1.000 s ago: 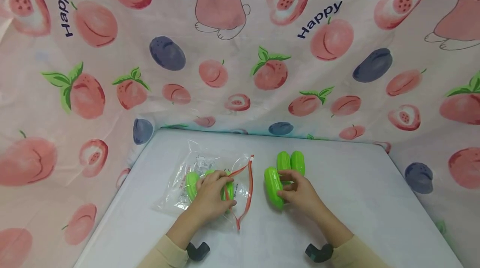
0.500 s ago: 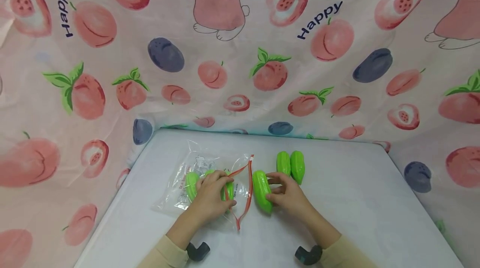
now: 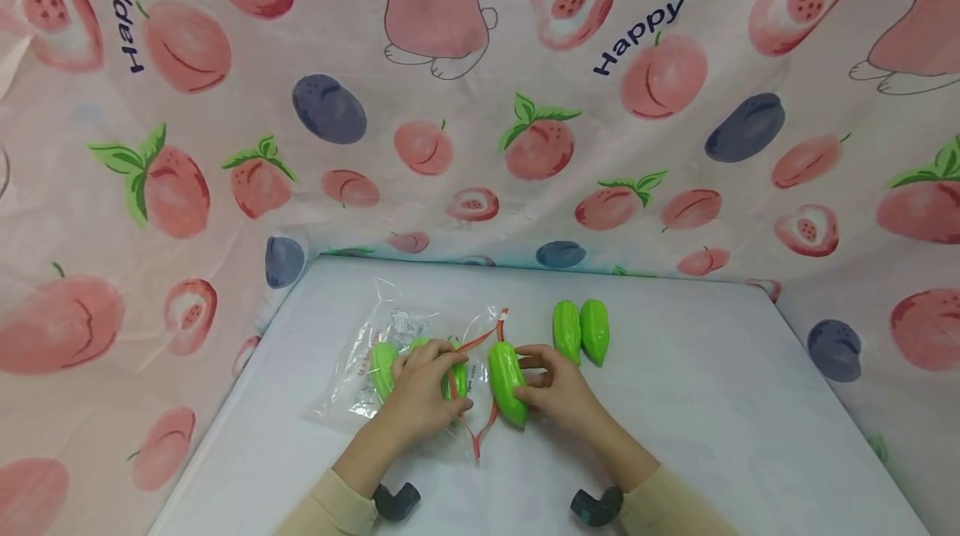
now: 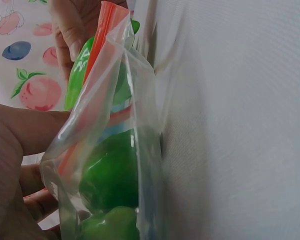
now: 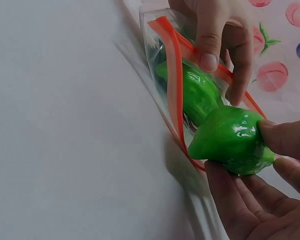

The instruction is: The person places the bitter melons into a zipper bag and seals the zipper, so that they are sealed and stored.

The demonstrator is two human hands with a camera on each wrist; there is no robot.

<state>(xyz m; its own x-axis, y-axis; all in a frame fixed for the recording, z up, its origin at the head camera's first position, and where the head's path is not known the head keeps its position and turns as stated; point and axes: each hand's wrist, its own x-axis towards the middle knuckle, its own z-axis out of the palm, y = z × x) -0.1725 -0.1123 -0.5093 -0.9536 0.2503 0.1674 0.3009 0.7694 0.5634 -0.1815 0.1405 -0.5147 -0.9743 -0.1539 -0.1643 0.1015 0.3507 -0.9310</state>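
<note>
My left hand (image 3: 422, 384) grips the upper edge of a clear zip bag (image 3: 345, 390), keeping its orange-red rimmed mouth (image 5: 176, 82) apart. Several glossy green toy cucumbers (image 3: 382, 369) lie inside the bag, partly hidden by that hand. Between thumb and fingers, my right hand (image 3: 561, 390) holds another toy cucumber (image 3: 506, 384) right at the mouth. In the right wrist view the tapered end of this held cucumber (image 5: 235, 140) reaches over the opening, close to a cucumber inside (image 5: 197, 92). The left wrist view shows green cucumbers (image 4: 110, 172) through the plastic.
Two more toy cucumbers (image 3: 566, 331) lie side by side on the white table (image 3: 697, 386), behind my right hand. A fruit-printed cloth (image 3: 465, 102) hangs round the table's back and sides. A dark camera mount (image 3: 597, 507) sits at the right wrist.
My right hand has carried the toy cucumber leftward, away from the two on the table, to the bag's mouth. The left hand and bag have stayed in place.
</note>
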